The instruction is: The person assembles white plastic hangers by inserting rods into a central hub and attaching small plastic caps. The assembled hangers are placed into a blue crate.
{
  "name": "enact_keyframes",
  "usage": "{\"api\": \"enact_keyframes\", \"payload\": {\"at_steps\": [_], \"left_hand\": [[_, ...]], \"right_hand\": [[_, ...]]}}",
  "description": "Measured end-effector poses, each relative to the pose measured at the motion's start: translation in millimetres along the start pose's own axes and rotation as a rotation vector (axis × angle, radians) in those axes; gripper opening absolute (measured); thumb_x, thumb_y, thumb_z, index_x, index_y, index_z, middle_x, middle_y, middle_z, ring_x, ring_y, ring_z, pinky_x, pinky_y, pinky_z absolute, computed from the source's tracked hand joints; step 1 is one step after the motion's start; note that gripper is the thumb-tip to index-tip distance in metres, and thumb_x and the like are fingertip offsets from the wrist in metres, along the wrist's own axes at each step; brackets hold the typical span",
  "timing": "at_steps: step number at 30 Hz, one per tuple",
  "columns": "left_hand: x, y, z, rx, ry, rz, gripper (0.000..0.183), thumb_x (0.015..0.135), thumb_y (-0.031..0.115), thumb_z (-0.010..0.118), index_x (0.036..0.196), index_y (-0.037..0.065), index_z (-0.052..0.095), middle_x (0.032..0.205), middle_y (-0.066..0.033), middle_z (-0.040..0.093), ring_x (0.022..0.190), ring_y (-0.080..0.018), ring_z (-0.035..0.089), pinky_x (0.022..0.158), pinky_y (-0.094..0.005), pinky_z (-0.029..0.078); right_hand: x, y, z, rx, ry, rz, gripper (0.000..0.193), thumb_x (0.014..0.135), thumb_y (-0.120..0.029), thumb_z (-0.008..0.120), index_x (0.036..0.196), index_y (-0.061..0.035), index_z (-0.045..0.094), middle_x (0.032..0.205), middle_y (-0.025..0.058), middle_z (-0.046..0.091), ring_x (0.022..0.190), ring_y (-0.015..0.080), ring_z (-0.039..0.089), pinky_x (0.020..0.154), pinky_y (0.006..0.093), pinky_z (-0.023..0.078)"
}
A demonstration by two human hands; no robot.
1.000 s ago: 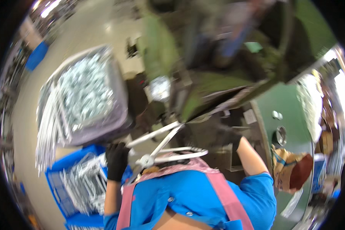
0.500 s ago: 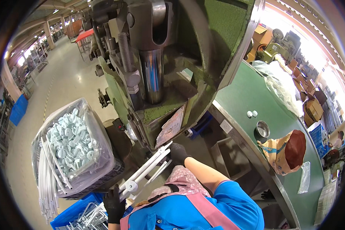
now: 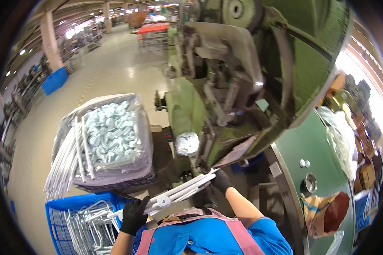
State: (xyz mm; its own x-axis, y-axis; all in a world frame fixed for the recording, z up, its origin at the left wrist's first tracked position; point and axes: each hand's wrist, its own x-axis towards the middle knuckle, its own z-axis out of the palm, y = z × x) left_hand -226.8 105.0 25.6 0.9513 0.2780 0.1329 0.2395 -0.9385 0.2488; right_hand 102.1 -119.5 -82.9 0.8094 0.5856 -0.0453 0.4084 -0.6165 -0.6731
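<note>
A set of white tubes (image 3: 187, 189) with a round white disc (image 3: 163, 201) on it lies slantwise across the front of my body. My left hand (image 3: 135, 216), in a black glove, is closed round its lower left end. At the upper right end my right hand (image 3: 221, 182), gloved in black too, grips the tubes; some of its fingers are hidden behind them. Just left of my left hand, a blue crate (image 3: 55, 216) is filled with bent white tube frames (image 3: 91, 225). The green press (image 3: 185, 106) stands right beyond the held tubes.
A plastic-lined bin (image 3: 147, 144) heaped with pale plastic pieces (image 3: 110, 131) stands left of the press, with loose white tubes (image 3: 64, 165) across its side. On the right, a green table (image 3: 291, 146) bears a metal bowl (image 3: 310, 182), a paper sack (image 3: 317, 212) and clear plastic sheeting (image 3: 340, 140).
My view has swung left, so the press, bin and table sit farther right in the picture. More of the blue crate shows. Both hands keep hold of the tubes, now lying flatter.
</note>
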Motion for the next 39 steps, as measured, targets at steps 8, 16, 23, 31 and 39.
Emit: {"api": "enact_keyframes", "payload": {"at_steps": [8, 16, 23, 31, 39], "left_hand": [[0, 11, -23, -0.024, 0.077, 0.025, 0.064, 0.06, 0.013, 0.071, 0.122, 0.01, 0.056, 0.082, -0.011, 0.059, 0.074, -0.0299, 0.06, 0.065, -0.0406, 0.047], [3, 39, 2, -0.188, 0.183, 0.144, 0.066, 0.066, 0.026, 0.073, 0.127, 0.01, 0.053, 0.104, -0.0141, 0.06, 0.095, -0.0321, 0.057, 0.081, -0.0449, 0.044], [31, 37, 40, -0.599, 0.356, 0.018, 0.04, 0.068, 0.014, 0.073, 0.106, 0.009, 0.062, 0.081, -0.0101, 0.064, 0.074, -0.0259, 0.064, 0.067, -0.0374, 0.05], [26, -44, 28, -1.504, 0.781, -0.104, 0.021, 0.083, 0.029, 0.063, 0.079, 0.012, 0.051, 0.065, -0.0031, 0.05, 0.056, -0.0157, 0.051, 0.053, -0.0308, 0.043], [-10, -75, 62, -0.464, 0.302, -0.516, 0.022, 0.085, 0.014, 0.063, 0.105, 0.008, 0.058, 0.096, -0.0084, 0.064, 0.087, -0.0182, 0.062, 0.077, -0.0337, 0.048]], "right_hand": [[3, 17, -10, 0.475, 0.053, -0.056, 0.012, 0.079, -0.001, 0.061, 0.089, -0.0041, 0.067, 0.084, 0.0071, 0.068, 0.077, 0.0153, 0.062, 0.069, 0.0316, 0.05], [-104, -71, -27, 0.717, 0.007, -0.169, 0.027, 0.073, -0.004, 0.074, 0.099, -0.001, 0.066, 0.09, 0.0071, 0.069, 0.083, 0.0157, 0.065, 0.074, 0.0318, 0.055], [-96, -76, -94, 0.407, -0.176, -0.423, 0.032, 0.082, -0.006, 0.06, 0.114, 0.0003, 0.06, 0.109, 0.018, 0.062, 0.104, 0.028, 0.059, 0.089, 0.0349, 0.046], [-120, 163, -124, 1.035, -0.252, 0.527, 0.04, 0.09, -0.026, 0.056, 0.124, -0.0047, 0.055, 0.113, 0.0141, 0.062, 0.106, 0.0267, 0.059, 0.093, 0.0389, 0.047], [-136, 48, -125, 0.398, -0.247, -0.049, 0.018, 0.069, -0.006, 0.074, 0.087, -0.0045, 0.072, 0.075, 0.0073, 0.07, 0.07, 0.0145, 0.066, 0.062, 0.0324, 0.05]]}}
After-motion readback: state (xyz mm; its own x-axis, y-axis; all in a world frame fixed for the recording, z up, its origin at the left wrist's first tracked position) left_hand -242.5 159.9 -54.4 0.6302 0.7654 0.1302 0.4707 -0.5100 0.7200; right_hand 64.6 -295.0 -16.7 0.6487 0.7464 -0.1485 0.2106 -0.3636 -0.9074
